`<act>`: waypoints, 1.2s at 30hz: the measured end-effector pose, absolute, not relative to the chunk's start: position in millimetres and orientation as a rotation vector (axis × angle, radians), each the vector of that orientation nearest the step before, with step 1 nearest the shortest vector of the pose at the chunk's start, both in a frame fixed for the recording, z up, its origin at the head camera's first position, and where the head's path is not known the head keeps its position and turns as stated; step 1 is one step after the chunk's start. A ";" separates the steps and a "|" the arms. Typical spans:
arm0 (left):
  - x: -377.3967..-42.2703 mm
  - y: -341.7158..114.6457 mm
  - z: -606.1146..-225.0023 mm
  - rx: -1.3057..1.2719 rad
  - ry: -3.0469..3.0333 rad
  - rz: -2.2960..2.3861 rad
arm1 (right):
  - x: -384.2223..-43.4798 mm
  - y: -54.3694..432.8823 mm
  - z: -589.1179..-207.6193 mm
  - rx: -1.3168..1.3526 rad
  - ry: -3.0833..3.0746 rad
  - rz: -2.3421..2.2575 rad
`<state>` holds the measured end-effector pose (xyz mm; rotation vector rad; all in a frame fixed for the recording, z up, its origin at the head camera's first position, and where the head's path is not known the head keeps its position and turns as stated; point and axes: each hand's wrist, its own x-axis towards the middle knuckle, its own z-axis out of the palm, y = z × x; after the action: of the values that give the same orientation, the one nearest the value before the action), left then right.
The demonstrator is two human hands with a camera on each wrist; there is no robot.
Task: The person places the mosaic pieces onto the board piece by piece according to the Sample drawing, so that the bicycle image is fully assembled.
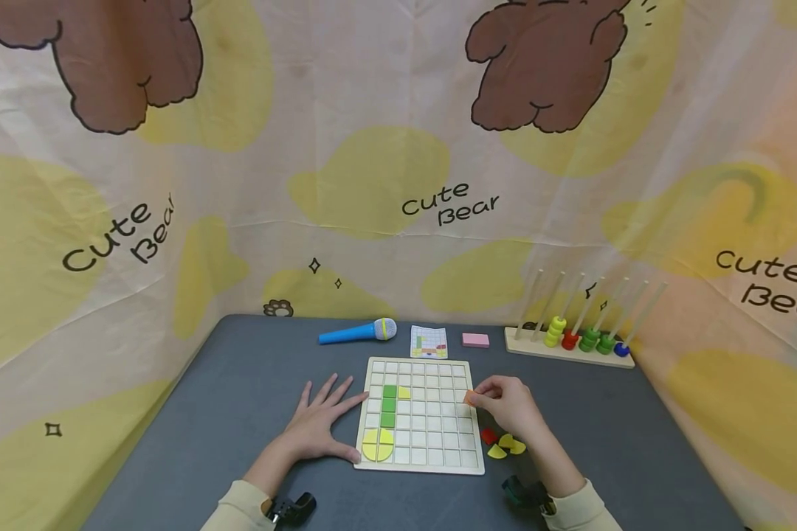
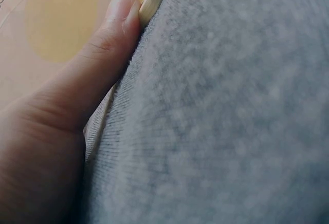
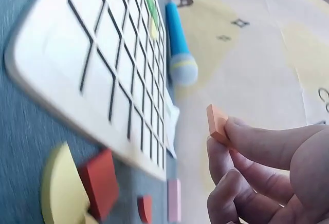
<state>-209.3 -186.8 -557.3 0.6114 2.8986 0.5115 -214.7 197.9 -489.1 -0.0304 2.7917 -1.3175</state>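
Observation:
A white grid board (image 1: 432,435) lies on the table with green square tiles (image 1: 388,404), a small yellow tile (image 1: 404,393) and yellow quarter-circle tiles (image 1: 378,445) set in its left part. My left hand (image 1: 319,424) is spread flat at the board's left edge, its thumb touching the lower left corner. Between thumb and fingers, my right hand (image 1: 510,404) pinches an orange tile (image 3: 217,123) at the board's right edge. Below that hand lie loose pieces: a red tile (image 3: 100,183) and several yellow curved pieces (image 1: 507,442).
Behind the board are a blue toy microphone (image 1: 357,332), a pattern card (image 1: 429,342) and a pink block (image 1: 475,340). At the back right stands a wooden peg rack (image 1: 571,352) with coloured beads. A printed cloth (image 1: 372,184) encloses the table.

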 end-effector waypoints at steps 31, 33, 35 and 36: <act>-210.1 -186.5 -558.9 0.620 2.915 0.503 | -207.9 126.7 -507.0 -0.352 2.613 -1.340; -210.1 -186.4 -559.5 0.624 2.919 0.506 | -206.6 122.5 -509.9 -0.365 2.617 -1.318; -210.1 -186.6 -560.5 0.636 2.925 0.520 | -205.1 118.6 -512.5 -0.366 2.616 -1.293; -210.0 -186.7 -560.8 0.639 2.926 0.520 | -204.5 117.0 -514.0 -0.372 2.617 -1.286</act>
<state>-210.0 -186.7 -560.8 0.6388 2.9256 0.5198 -204.5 117.0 -514.0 -0.3723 2.6168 -1.2859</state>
